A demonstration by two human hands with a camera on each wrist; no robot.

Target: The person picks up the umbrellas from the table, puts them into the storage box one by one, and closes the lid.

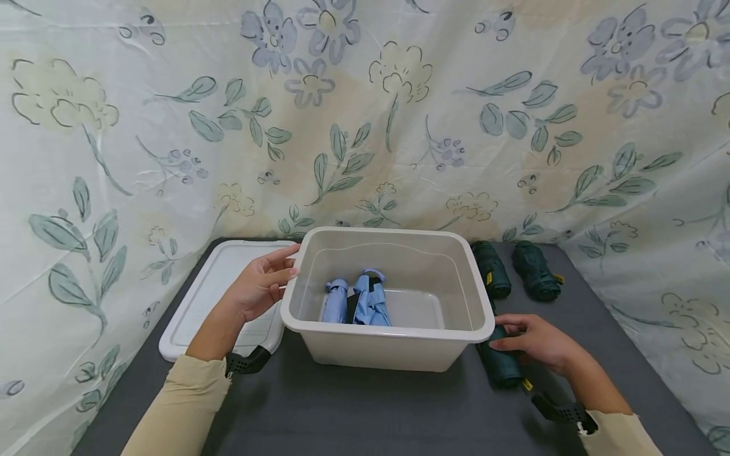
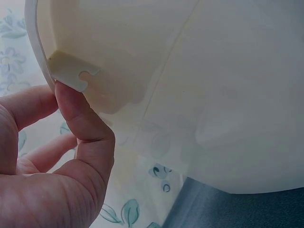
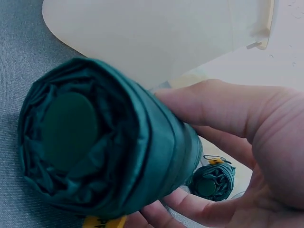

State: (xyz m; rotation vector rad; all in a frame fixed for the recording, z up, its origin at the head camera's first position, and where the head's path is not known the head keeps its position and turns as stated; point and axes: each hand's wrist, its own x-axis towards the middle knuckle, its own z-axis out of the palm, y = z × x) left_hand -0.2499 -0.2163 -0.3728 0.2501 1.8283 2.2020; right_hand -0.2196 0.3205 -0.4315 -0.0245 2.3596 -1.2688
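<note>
A green umbrella, lettering on its yellow tag cut off, is in the curled fingers of the right hand, just right of the beige tub. Two blue umbrellas lie inside; fingers of the left hand pinch its rim. Two more green umbrellas lie far right.
</note>
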